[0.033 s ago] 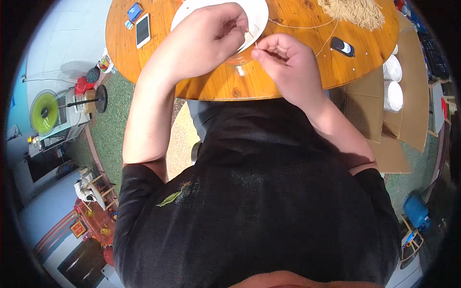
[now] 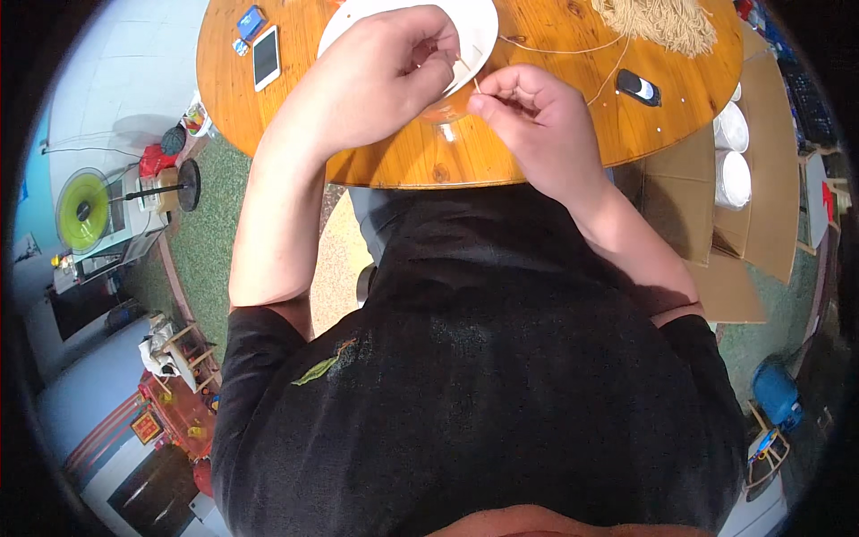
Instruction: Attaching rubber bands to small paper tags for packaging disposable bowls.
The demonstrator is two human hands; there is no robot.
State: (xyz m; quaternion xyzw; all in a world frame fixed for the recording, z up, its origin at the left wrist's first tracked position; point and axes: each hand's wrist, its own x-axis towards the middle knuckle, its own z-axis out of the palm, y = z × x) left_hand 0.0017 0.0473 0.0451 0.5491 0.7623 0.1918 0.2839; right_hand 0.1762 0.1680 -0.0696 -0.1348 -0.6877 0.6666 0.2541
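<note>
Over the near edge of a white plate [image 2: 483,20], my left hand [image 2: 394,76] is closed in a pinch. A tiny pale bit shows at its fingertips, too small to name. Just to its right my right hand [image 2: 541,116] pinches a thin pale strand [image 2: 477,86] between thumb and forefinger. The strand's short end points up toward the plate; whether it joins what the left fingers hold, I cannot tell. A tan cord [image 2: 573,52] loops from a bundle of tan yarn [image 2: 667,22] toward the plate, and another length runs down behind my right hand.
On the round wooden table [image 2: 394,166] lie a white phone [image 2: 267,58] and a small blue box [image 2: 250,21] at left, with a black oval object [image 2: 638,87] at right. Cardboard [image 2: 676,201] and white round containers [image 2: 733,179] stand beyond the right edge. A green fan [image 2: 82,210] is at left.
My left hand has shifted very slightly left, away from the right fingertips. The right hand stays nearly still, and both pinches are unchanged.
</note>
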